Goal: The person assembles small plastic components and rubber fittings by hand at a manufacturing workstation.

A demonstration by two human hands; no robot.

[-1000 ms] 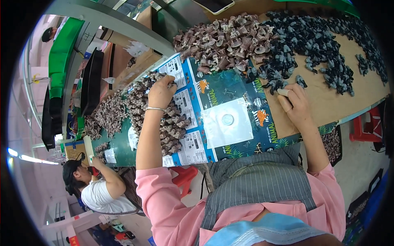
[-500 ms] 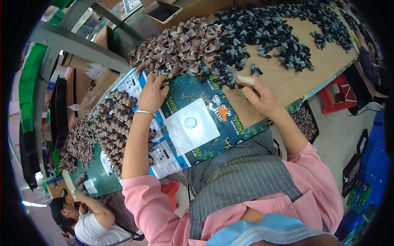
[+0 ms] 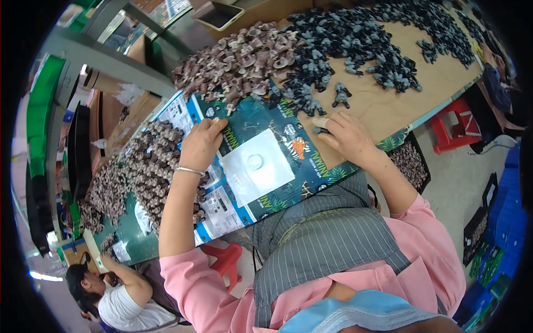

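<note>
My left hand (image 3: 201, 145) is closed with its fingertips pinched together over the printed card sheet (image 3: 244, 122); a pale speck shows at the tips, too small to name. To the right, my right hand (image 3: 351, 139) is closed around a small black-and-grey plastic figure part (image 3: 320, 130), mostly covered by the fingers. Pale covers sit on some right fingertips. A heap of pinkish-brown plastic parts (image 3: 239, 61) lies beyond my left hand. Beyond my right hand spread many black-and-grey figure parts (image 3: 355, 44), one lying apart (image 3: 341, 95).
Rows of small brown figures (image 3: 158, 161) stand left of my left forearm. A white square sheet (image 3: 272, 172) with a round clear disc (image 3: 255, 161) lies between my hands. A phone (image 3: 218, 15) rests at the back. Another person (image 3: 119, 299) sits lower left; a red stool (image 3: 452, 125) stands right.
My left hand has drawn back from the brown heap toward me. My right hand has come slightly nearer and closed round a dark part; the loose black-and-grey part now lies more in view.
</note>
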